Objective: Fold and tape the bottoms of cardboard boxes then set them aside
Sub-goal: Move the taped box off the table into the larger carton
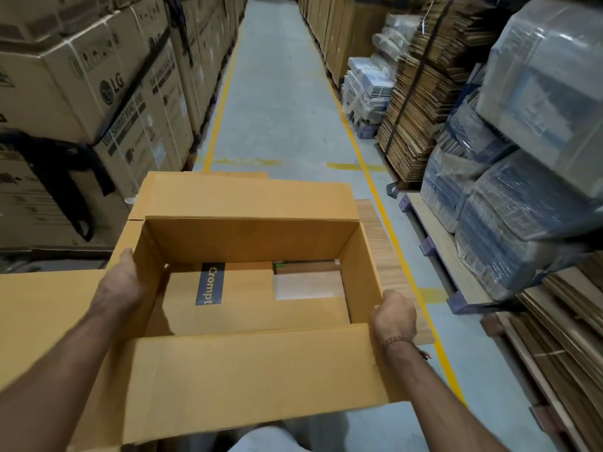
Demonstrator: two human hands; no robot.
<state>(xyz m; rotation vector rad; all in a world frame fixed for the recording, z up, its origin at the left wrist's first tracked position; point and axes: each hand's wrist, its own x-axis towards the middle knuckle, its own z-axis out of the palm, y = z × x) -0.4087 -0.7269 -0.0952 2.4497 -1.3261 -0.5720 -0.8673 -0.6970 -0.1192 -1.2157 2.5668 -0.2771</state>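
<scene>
An open-ended cardboard box [254, 370] stands in front of me, its flaps spread outward and both ends open. My left hand [122, 278] grips its left wall near the top edge. My right hand [394, 316] grips the right wall at the near corner. Through the box I see a flattened carton with a blue printed band [210, 283], a pale sheet [308, 285] and a wooden table top [388, 256] underneath. A small green object [278, 263] shows at the far inner edge; I cannot tell what it is.
Stacked appliance cartons [98, 93] line the left side. On the right stand bundles of flat cardboard [421, 102], plastic-wrapped stacks [522, 158] on a pallet [437, 236], and more flat cardboard [571, 337]. A grey aisle floor [277, 93] with yellow lines runs ahead.
</scene>
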